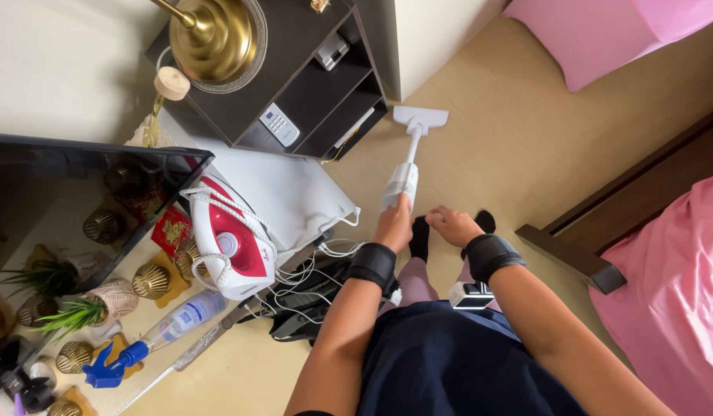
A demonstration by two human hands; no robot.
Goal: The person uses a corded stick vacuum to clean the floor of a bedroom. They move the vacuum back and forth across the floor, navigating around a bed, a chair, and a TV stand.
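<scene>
Down on the beige floor (pixel 479 139), between a dark shelf unit (pixel 310 85) and a wooden bed frame (pixel 603 231), a person stands holding a white stick vacuum (pixel 406 166). The left hand (pixel 393 225) has its fingers closed around the vacuum's handle, with a black wrist strap (pixel 372 264) just behind it. The vacuum's shaft runs away from the body to a flat white floor head (pixel 420 118) resting on the floor just beside the corner of the shelf unit. The right hand (pixel 452 226) hovers near the left, holding nothing, its fingers loosely curled and pointing toward the handle; it wears a black wrist strap too (pixel 489 255). Black-socked feet (pixel 420 235) show below the hands.

To the person's left, a red and white clothes iron (pixel 229 243) lies wrapped in its cord on a white padded board (pixel 295 189), with loose white cables (pixel 318 266) trailing just beside it. A spray bottle with a blue trigger (pixel 152 335) lies near the iron. Pink bedding (pixel 672 285) covers the bed on the right.
</scene>
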